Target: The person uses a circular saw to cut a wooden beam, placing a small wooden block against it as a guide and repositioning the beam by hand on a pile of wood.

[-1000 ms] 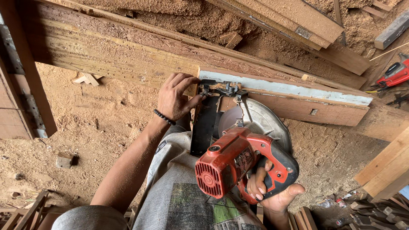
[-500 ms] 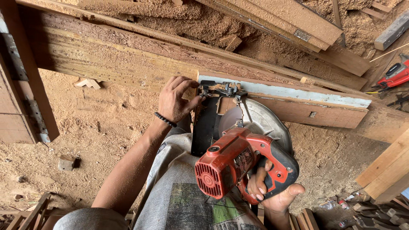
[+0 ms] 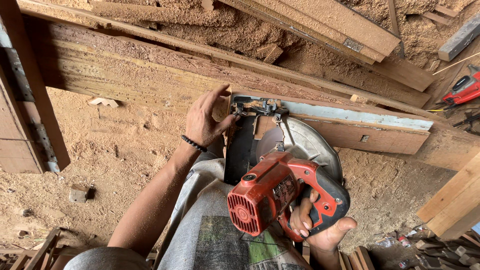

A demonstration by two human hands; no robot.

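Right hand [image 3: 320, 227] grips the red circular saw [image 3: 280, 192] by its handle; left hand [image 3: 205, 120], fingers spread, presses the blue-edged plank [image 3: 350, 125] at its left end.

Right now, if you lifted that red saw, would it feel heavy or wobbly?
Probably heavy: the circular saw has a bulky motor housing and metal guard. Likely stiff, being hard plastic and metal. It seems front-heavy, since the right hand grips the rear handle while the left hand steadies near its base.
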